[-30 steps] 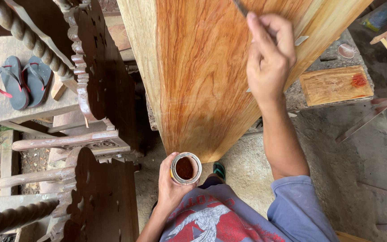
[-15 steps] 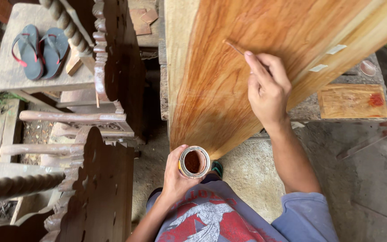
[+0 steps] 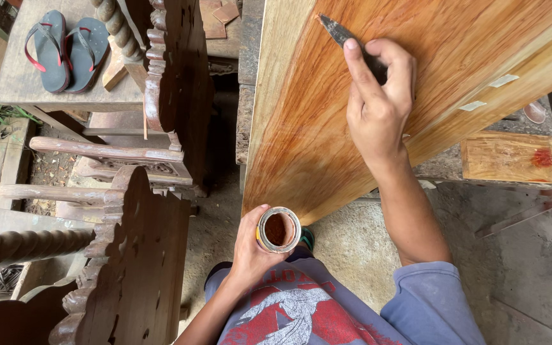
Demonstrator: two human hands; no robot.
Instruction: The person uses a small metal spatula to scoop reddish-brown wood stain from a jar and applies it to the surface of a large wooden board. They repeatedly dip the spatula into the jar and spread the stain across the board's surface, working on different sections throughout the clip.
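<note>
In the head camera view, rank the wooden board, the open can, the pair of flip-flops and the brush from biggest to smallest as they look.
1. Wooden board, by far the largest.
2. Pair of flip-flops.
3. Open can in the left hand, though nearness to the camera enlarges it.
4. Brush, mostly hidden by the right hand, so unsure.

Two small pale tags (image 3: 503,80) stuck on plank edge (image 3: 480,121) (right side).
</note>
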